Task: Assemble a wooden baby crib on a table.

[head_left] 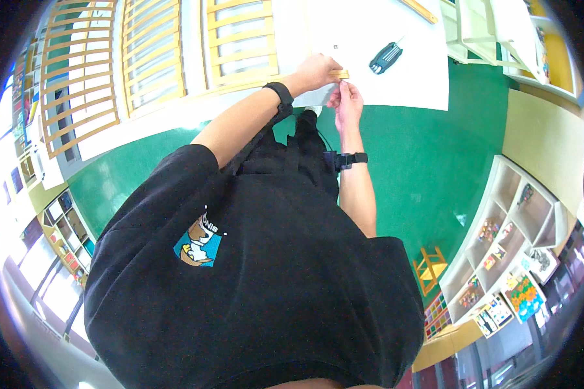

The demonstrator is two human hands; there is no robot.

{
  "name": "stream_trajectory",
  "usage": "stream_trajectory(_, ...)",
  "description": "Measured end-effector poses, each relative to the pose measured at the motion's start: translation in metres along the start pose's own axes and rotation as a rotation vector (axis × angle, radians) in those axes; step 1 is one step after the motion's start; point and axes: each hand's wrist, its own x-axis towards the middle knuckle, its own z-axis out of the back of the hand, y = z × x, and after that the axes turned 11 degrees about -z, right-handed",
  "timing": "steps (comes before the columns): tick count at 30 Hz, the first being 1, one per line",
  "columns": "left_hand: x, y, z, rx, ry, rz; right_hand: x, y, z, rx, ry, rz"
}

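At the edge of the white table, my left hand is closed on a short light-wood piece, its end sticking out past the fingers. Just below that end is my right hand, thumb and finger pinched together at the wood. Whatever those fingertips hold is too small to make out. A dark folding hex key set lies to the right of my hands, one thin key swung out.
Slatted wooden panels cover the left of the white table. A wooden bar lies at its far right. Green floor runs below. Shelves and a small wooden chair stand to the right.
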Motion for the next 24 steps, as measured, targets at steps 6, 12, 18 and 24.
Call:
stream_trajectory(6,0.002,-0.002,0.009,-0.079,0.073,0.029,0.001,-0.003,0.001,0.041,0.016,-0.082)
stream_trajectory(12,0.001,0.002,0.010,-0.027,0.080,-0.022,-0.001,-0.004,0.001,-0.152,0.098,0.003)
stream_trajectory(18,-0.001,0.002,0.010,-0.093,0.070,-0.036,-0.005,-0.004,0.000,-0.158,0.022,0.072)
stream_trajectory(24,-0.004,0.002,0.003,-0.087,0.039,-0.040,-0.002,-0.004,0.007,-0.068,-0.004,0.024)
